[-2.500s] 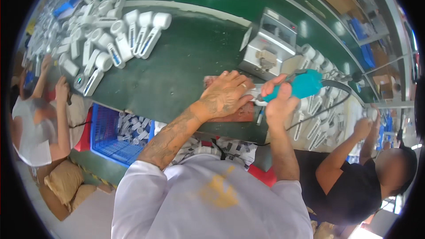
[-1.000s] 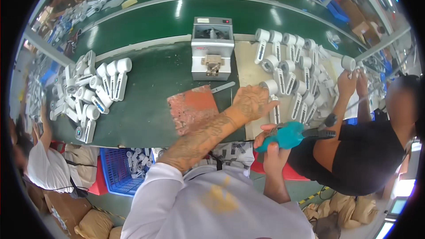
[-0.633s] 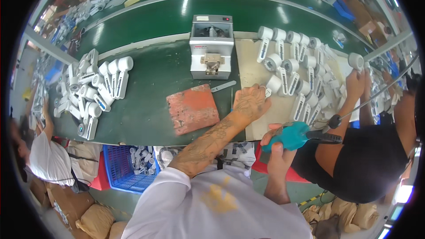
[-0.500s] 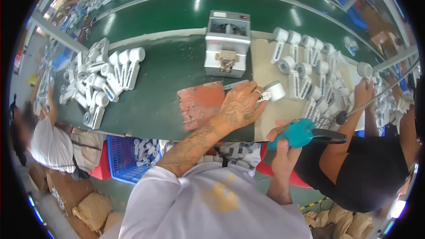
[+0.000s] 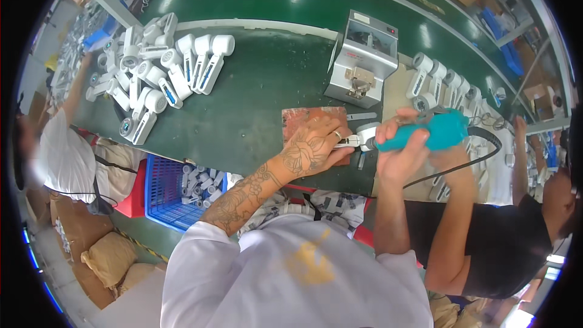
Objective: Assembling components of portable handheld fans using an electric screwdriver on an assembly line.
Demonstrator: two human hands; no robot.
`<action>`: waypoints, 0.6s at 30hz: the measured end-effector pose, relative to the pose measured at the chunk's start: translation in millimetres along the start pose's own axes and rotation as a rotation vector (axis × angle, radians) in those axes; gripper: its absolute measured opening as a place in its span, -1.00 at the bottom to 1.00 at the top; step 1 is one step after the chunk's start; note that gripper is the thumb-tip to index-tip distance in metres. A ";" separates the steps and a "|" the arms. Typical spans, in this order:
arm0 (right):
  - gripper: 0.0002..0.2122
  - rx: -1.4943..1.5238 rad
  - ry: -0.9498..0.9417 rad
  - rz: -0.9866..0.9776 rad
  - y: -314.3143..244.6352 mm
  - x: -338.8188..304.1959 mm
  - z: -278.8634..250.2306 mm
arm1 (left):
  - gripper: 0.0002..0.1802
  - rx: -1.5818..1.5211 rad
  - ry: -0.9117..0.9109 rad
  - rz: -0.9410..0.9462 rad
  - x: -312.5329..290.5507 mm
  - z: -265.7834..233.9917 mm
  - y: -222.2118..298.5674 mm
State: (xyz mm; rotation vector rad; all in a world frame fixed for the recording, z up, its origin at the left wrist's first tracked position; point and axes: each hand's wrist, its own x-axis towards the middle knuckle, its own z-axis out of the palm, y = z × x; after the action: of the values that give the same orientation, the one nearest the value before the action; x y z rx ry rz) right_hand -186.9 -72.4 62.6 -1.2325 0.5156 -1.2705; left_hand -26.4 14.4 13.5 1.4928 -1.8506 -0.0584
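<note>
My left hand (image 5: pixel 313 149) is closed on the handle of a white handheld device (image 5: pixel 367 136) with a round head, pressing it down over the red, worn pad (image 5: pixel 294 123). In my right hand (image 5: pixel 402 155) is a teal electric screwdriver (image 5: pixel 428 133), lying nearly level. Its front end points left and meets the device's round head; the hand and tool hide the exact contact. A black cord (image 5: pixel 486 136) loops from its rear. Beside the device, a narrow grey strip (image 5: pixel 362 116) lies above it and a small strip (image 5: pixel 362 160) below.
A silver machine (image 5: pixel 363 58) stands behind the pad. White devices (image 5: pixel 143 73) are heaped at left, and more (image 5: pixel 437 79) stand in rows at right. A blue basket (image 5: pixel 164 191) of white parts sits below the table's edge. Co-workers (image 5: pixel 486 249) work on both sides.
The white device has come left and nearer, to the pad's right edge. My right hand has raised the electric screwdriver and brought it up to the device. The whole view has shifted and turned.
</note>
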 end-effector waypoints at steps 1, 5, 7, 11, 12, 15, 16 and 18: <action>-0.32 -0.021 -0.021 -0.010 2.5 1.2 4.2 | -0.71 -0.017 0.030 0.007 -1.8 1.5 -1.1; -0.26 -0.049 -0.140 0.058 5.3 3.9 7.0 | -0.72 -0.023 -0.017 0.006 -5.7 2.4 -4.3; -0.25 -0.046 -0.148 0.071 8.4 4.2 6.7 | -0.73 -0.042 -0.026 0.006 -4.8 2.8 -4.8; -0.25 -0.029 -0.110 0.026 11.5 11.9 15.9 | -0.76 -0.069 0.015 0.039 -4.1 5.5 -11.7; -0.25 -0.032 -0.112 0.020 11.7 17.4 20.0 | -0.76 -0.070 0.021 0.043 -1.8 4.6 -13.0; -0.30 -0.092 0.043 -0.136 18.6 48.2 37.3 | -0.75 -0.033 0.047 0.053 10.6 -0.4 -23.9; -0.33 -0.106 0.060 -0.149 23.5 60.2 39.1 | -0.75 -0.033 -0.025 0.002 13.6 -3.2 -27.0; -0.47 -0.059 0.043 -0.204 36.7 79.9 39.4 | -0.68 0.032 -0.116 -0.063 13.1 -0.5 -27.4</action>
State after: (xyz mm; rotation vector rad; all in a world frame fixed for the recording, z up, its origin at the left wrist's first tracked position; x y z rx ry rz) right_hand -113.8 -135.0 68.3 -1.3355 0.4706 -1.4652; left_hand -4.0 -5.4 7.8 1.5991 -1.9033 -0.1490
